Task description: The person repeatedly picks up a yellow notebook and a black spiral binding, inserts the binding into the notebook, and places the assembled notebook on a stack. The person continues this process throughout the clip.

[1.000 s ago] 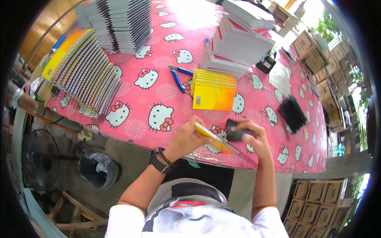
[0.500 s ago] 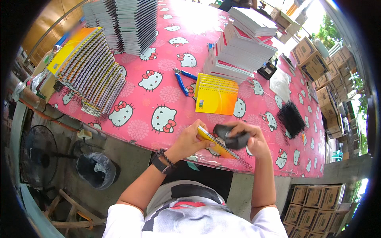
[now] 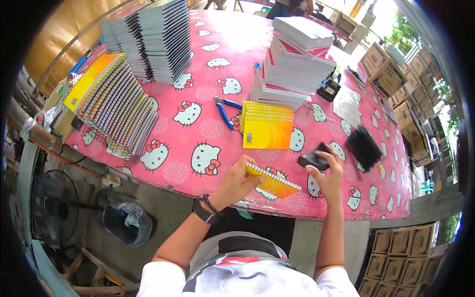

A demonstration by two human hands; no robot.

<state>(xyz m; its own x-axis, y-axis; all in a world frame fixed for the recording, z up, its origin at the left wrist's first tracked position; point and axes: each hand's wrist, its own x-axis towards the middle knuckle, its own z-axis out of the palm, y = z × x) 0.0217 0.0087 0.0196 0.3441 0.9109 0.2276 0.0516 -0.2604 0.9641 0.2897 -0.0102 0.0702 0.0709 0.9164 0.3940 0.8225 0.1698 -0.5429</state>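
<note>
My left hand (image 3: 240, 180) grips a yellow-orange notebook (image 3: 277, 187) by its upper left end, tilted with its spiral edge facing up. A coil (image 3: 274, 174) runs through the holes along that edge. To its right, my right hand (image 3: 329, 171) is closed around a small black handheld tool (image 3: 313, 159), lifted apart from the notebook; its exact kind is unclear. Just beyond lies an overlapping stack of yellow notebooks (image 3: 267, 129) with punched edges. Blue-handled cutting pliers (image 3: 225, 113) rest beside that stack. A bunch of black coils (image 3: 363, 148) lies farther right.
Tall piles of spiral-bound yellow notebooks (image 3: 116, 106) and black-bound books (image 3: 166, 42) occupy the table's left. White and red paper stacks (image 3: 294, 64) stand at the back, near a black hole punch-like device (image 3: 328, 90). A lined bin (image 3: 127, 223) and a fan (image 3: 54, 203) are at lower left.
My right hand has moved right with the black tool, away from the notebook's spiral edge. The loose coil tail that stuck out past the notebook's lower end no longer shows.
</note>
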